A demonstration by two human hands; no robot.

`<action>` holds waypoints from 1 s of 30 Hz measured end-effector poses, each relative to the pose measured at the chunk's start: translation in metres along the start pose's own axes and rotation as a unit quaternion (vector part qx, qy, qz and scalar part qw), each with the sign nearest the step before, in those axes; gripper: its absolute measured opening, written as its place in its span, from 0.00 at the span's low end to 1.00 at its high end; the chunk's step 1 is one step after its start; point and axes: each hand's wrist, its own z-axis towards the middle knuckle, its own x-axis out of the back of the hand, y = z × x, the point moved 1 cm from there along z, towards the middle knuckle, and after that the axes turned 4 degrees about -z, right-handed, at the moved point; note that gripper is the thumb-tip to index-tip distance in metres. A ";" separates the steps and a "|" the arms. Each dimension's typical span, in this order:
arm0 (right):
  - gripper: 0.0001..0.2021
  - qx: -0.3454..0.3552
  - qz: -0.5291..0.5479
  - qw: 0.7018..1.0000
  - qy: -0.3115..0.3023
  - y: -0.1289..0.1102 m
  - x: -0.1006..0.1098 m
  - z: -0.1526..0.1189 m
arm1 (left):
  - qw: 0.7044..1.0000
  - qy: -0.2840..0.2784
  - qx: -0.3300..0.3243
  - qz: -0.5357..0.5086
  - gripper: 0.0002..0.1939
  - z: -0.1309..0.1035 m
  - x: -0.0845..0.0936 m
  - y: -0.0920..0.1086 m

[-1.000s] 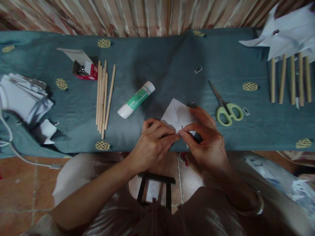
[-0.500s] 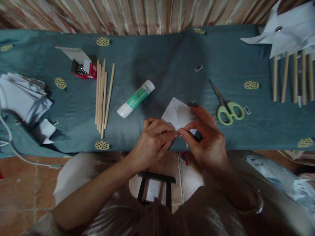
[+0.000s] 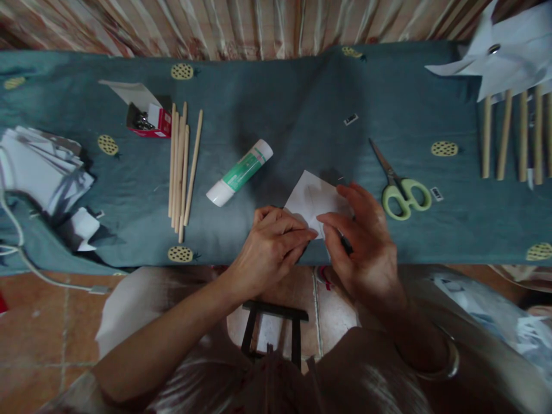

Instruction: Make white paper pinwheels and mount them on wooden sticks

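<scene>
A small white square of paper [image 3: 307, 195] with a crease line lies at the table's near edge, one corner pointing away from me. My left hand [image 3: 273, 241] is closed on its near left side, fingertips together at the near corner; the thumb is mostly hidden. Over the right side of the paper is my right hand [image 3: 364, 247], its thumb and index finger parted by a small gap and its other fingers stretched toward the right corner. Left of the paper lies a green and white glue stick [image 3: 240, 173]. Scissors with light green handles [image 3: 405, 198] rest to the right.
Several wooden sticks [image 3: 181, 172] lie beside an open red box [image 3: 149, 121] of small metal pieces. Stacked paper [image 3: 38, 167] and a white cable [image 3: 52, 283] are at far left. White paper pinwheels [image 3: 513, 52] with wooden sticks are at far right, on the green tablecloth [image 3: 302, 98].
My right thumb and index finger have come apart from their pinch at the paper's near corner, and the hand has shifted slightly right. My left hand stays in place.
</scene>
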 end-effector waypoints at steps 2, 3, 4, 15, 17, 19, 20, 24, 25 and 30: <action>0.11 0.020 -0.015 1.000 -0.004 0.001 -0.001 -0.001 | 1.000 0.000 -0.003 0.000 0.08 0.000 0.000 0.000; 0.11 0.030 -0.024 0.999 -0.003 0.001 -0.001 -0.001 | 1.000 -0.001 -0.004 -0.001 0.08 0.001 0.001 0.000; 0.11 0.040 -0.033 0.999 -0.001 0.002 -0.002 -0.001 | 1.000 -0.002 -0.004 -0.001 0.08 0.001 0.001 0.000; 0.15 0.089 -0.098 0.991 0.002 -0.007 -0.013 -0.004 | 1.000 -0.015 -0.009 0.019 0.07 0.000 0.002 0.003; 0.15 0.092 -0.097 0.991 0.005 -0.007 -0.015 -0.004 | 1.000 -0.007 -0.014 0.023 0.07 0.000 0.003 0.002; 0.14 0.103 -0.091 0.990 0.016 -0.005 -0.015 -0.003 | 1.000 -0.003 -0.018 0.025 0.07 0.000 0.003 0.001; 0.14 0.107 -0.085 0.990 0.020 -0.004 -0.014 -0.003 | 0.999 -0.003 -0.018 0.026 0.07 0.000 0.003 0.001; 0.13 0.081 -0.031 0.996 0.020 0.003 -0.005 -0.001 | 0.999 -0.006 -0.025 0.040 0.08 0.000 0.002 0.000; 0.14 0.065 -0.020 0.997 0.021 0.005 -0.002 0.000 | 0.999 -0.005 -0.030 0.045 0.08 0.000 0.002 0.001; 0.19 -0.002 -0.051 0.999 0.013 0.014 0.008 0.006 | 0.995 -0.013 -0.051 0.083 0.08 -0.001 0.002 0.001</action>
